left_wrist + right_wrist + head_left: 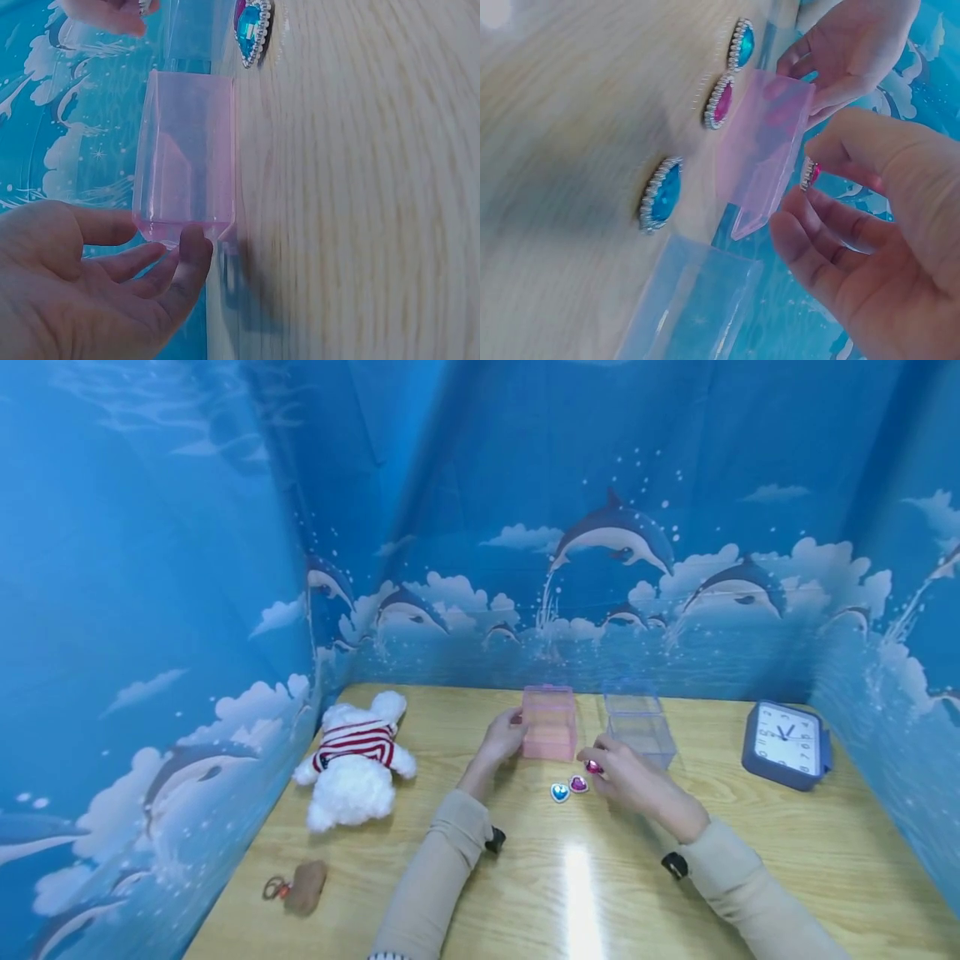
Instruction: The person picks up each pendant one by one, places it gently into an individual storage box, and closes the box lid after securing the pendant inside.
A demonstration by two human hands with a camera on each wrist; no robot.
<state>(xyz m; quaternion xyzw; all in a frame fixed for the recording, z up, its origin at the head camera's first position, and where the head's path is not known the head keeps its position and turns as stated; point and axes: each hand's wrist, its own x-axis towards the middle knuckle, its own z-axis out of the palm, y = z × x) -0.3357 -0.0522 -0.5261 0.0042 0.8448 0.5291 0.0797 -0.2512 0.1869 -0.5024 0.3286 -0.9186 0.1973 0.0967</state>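
Note:
A pink clear plastic box (550, 742) stands with its lid raised at the back of the table. My left hand (502, 737) holds it by its left end, thumb and fingers on its sides in the left wrist view. My right hand (633, 781) pinches a pink heart-shaped gem (814, 174) with a silvery beaded rim, just right of the box's front corner. On the table lie a blue heart gem (559, 792) and a pink heart gem (578, 783) side by side. Another blue gem (661, 195) shows in the right wrist view, hidden behind my right hand in the head view.
A clear bluish box (645, 731), lid raised, stands behind my right hand. At the left lie a white plush toy (352, 768) in a striped shirt and a brown keychain (305, 887). A square clock (786, 743) sits at the right. A dolphin-print curtain surrounds the table.

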